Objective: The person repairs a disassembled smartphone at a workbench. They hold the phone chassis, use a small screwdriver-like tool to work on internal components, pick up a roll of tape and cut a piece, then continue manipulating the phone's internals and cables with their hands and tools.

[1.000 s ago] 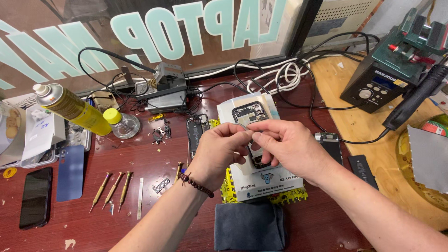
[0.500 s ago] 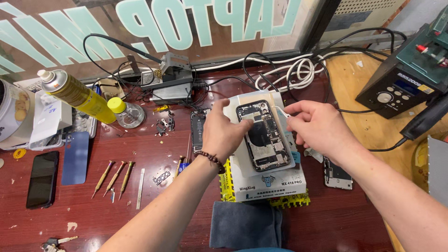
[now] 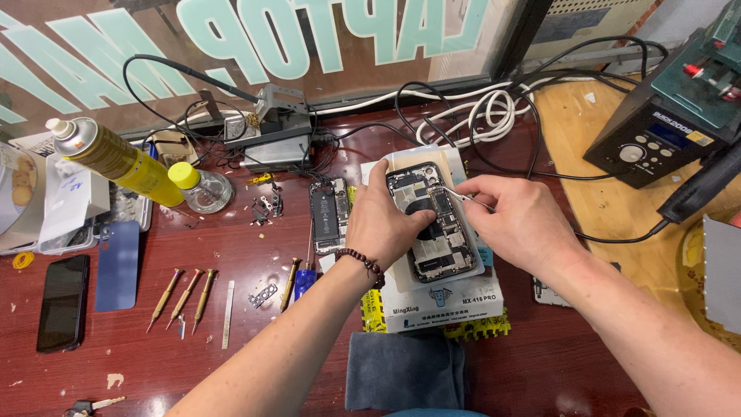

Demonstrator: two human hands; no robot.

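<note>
At the far left edge of the dark red workbench [image 3: 193,340] a clear plastic tray [image 3: 23,224] holds papers and small bits that are too blurred to name, and just below it lie a black phone [image 3: 62,303] face up and a blue back cover [image 3: 117,265]. A yellow spray can [image 3: 116,158] leans over the tray's corner, beside a small clear bottle with a yellow cap [image 3: 202,185]. Three wooden-handled screwdrivers [image 3: 185,293] lie side by side in front. Near the middle, a second opened phone [image 3: 329,215] lies flat, just beside the left hand [image 3: 386,224]. That hand is curled, palm down, its thumb and fingers pressing on the opened phone housing [image 3: 436,224], which rests on a white box [image 3: 444,297] stacked on a yellow rack [image 3: 471,328]; a folded grey cloth [image 3: 405,371] lies in front. The right hand [image 3: 525,224] is closed in a pinch on thin metal tweezers [image 3: 461,198], whose tips reach into the housing's upper part. White and black cables [image 3: 482,112] coil behind, and a black soldering station [image 3: 656,143] stands on a pale wooden board at the far right.
</note>
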